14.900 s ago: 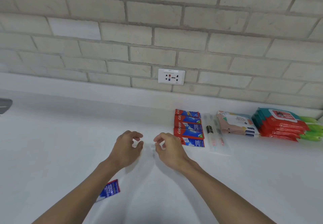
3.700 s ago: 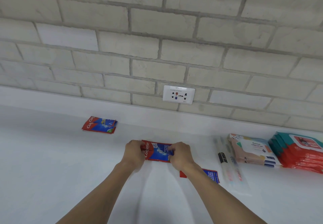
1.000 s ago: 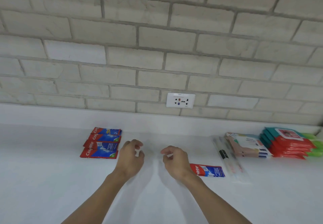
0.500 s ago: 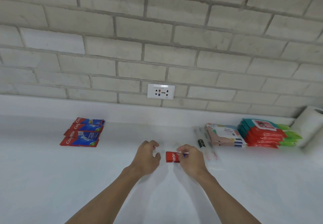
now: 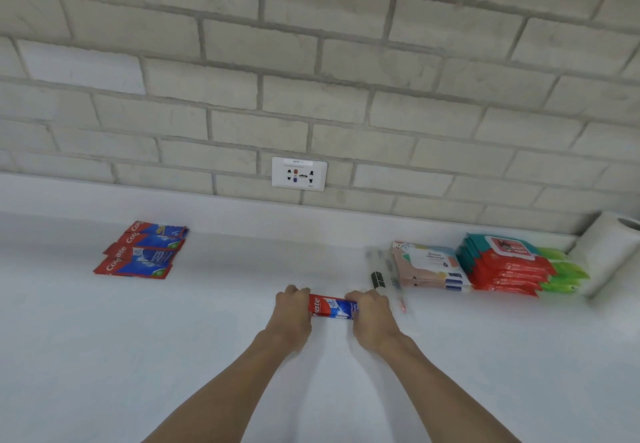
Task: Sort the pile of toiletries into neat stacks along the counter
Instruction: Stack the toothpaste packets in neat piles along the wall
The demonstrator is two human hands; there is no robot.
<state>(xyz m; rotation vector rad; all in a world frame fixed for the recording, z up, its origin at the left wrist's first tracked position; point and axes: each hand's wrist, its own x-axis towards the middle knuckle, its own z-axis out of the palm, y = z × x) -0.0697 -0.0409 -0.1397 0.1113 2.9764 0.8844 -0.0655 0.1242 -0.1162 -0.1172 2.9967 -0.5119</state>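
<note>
Two hands, left point(image 5: 292, 311) and right point(image 5: 372, 314), pinch a sachet point(image 5: 332, 307) lettered "ate", probably Colgate.

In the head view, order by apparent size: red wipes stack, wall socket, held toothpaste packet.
1. Red wipes stack
2. Wall socket and toothpaste packet, about alike: left hand and right hand cover its ends.

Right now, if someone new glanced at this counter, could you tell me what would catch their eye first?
Probably the red and blue toothpaste packet in the middle, gripped at its ends by the left hand and right hand. Next, the matching toothpaste stack at the back left, and the red and teal wipes packs at far right.
</note>
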